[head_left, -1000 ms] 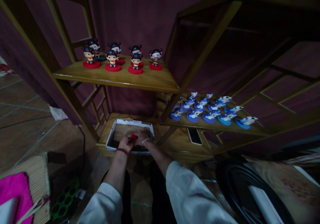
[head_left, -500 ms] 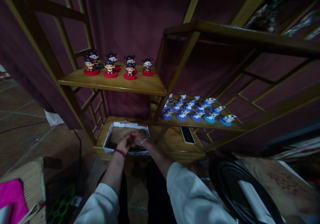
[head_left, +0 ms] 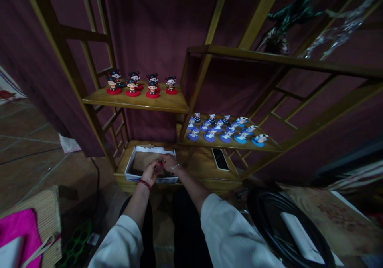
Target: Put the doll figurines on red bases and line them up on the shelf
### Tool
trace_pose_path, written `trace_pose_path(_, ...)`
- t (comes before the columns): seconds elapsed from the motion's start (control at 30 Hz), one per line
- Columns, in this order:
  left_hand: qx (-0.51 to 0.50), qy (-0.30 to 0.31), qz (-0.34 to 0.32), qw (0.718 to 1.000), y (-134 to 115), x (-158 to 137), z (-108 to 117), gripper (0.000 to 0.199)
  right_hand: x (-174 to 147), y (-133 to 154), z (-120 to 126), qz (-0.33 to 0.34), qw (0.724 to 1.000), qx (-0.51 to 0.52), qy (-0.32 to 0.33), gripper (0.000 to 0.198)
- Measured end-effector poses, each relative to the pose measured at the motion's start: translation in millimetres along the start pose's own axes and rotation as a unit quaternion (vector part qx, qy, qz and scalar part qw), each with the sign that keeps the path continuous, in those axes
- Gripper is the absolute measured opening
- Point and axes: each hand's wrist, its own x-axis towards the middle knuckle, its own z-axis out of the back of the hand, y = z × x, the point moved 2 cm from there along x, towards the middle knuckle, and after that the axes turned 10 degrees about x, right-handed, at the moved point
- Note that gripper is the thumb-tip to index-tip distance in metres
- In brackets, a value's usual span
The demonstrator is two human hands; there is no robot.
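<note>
My left hand [head_left: 151,172], with a red bead bracelet at the wrist, is closed around a small figurine [head_left: 159,164] with a red base. From the other side my right hand [head_left: 169,163], wearing a silver bangle, pinches the same figurine. Fingers cover most of it. Both hands are over a shallow white cardboard box [head_left: 129,167] on the lowest shelf, its inside brown. On the shelf above, several black-haired figurines [head_left: 131,86] stand on red bases.
Several blue and purple figurines [head_left: 211,134] stand in rows on the right shelf [head_left: 273,146]. Below them lies a phone [head_left: 220,159]. A coiled black hose [head_left: 260,208] is at lower right. A woven stool [head_left: 44,220] bears a pink cloth [head_left: 25,228] at lower left.
The view has shifted a little, so the shelves sit lower and further left. Both hands stay together over the box, and the figurine between them has turned slightly, showing more of itself.
</note>
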Motion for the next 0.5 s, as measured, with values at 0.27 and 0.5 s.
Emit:
trace_pose_path(0.27,-0.012,0.022,-0.019,1.0,2.4,-9.1,0.1,0.012,-15.5,9.3,11.2,-0.018,0.999,-0.025,-0.03,0.025)
trace_pose_path(0.5,-0.032,0.05,-0.022,0.998,2.5,-16.7,2.2,0.013,-26.0,8.9,19.6,-0.007,0.999,-0.021,-0.046,0.022)
